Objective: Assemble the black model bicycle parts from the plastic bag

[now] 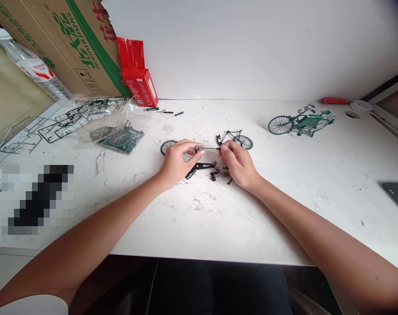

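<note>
My left hand pinches a small silver-grey part between thumb and fingertips; its exact kind is too small to tell. From the other side my right hand grips a thin screwdriver, whose metal shaft reaches to the silver part. Behind my right hand lies a black model bicycle frame with a wheel. A loose spoked wheel is partly hidden behind my left hand. Between and below the hands lie a flat black part and several small black and silver bicycle pieces.
A green model bicycle stands at the back right. Small tools lie near a red packet. Bagged green parts and part frames are at left, before a carton and a plastic bottle.
</note>
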### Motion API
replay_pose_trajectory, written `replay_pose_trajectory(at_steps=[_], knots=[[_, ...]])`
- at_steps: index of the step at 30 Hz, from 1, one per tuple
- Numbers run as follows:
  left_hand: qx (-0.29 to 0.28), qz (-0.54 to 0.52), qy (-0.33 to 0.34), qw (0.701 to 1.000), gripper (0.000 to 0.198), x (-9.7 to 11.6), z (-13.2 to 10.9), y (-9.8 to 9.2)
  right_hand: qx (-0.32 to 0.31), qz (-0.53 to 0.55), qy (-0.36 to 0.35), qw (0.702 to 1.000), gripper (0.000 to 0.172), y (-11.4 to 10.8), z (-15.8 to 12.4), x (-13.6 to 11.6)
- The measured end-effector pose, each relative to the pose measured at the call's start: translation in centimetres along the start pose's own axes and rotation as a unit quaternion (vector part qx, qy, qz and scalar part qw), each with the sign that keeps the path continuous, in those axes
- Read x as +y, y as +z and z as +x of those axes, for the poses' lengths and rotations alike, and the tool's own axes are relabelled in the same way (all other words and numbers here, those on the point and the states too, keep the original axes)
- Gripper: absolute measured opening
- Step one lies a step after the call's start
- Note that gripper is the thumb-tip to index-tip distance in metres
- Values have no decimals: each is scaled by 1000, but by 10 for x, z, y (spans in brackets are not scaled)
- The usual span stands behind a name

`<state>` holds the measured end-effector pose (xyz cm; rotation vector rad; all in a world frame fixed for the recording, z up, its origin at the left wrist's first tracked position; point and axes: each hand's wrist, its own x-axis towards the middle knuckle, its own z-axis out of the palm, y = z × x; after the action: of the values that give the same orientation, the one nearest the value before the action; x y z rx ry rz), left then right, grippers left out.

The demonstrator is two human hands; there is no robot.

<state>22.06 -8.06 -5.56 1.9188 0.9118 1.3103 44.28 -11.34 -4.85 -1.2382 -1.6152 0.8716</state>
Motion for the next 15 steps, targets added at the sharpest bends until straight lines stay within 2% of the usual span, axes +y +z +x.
replay_pose_trajectory(at_steps=[15], knots=[[4,-1,-5,1000,19,1,1,-1,-5,-23,1,1000,55,-1,1,-9]])
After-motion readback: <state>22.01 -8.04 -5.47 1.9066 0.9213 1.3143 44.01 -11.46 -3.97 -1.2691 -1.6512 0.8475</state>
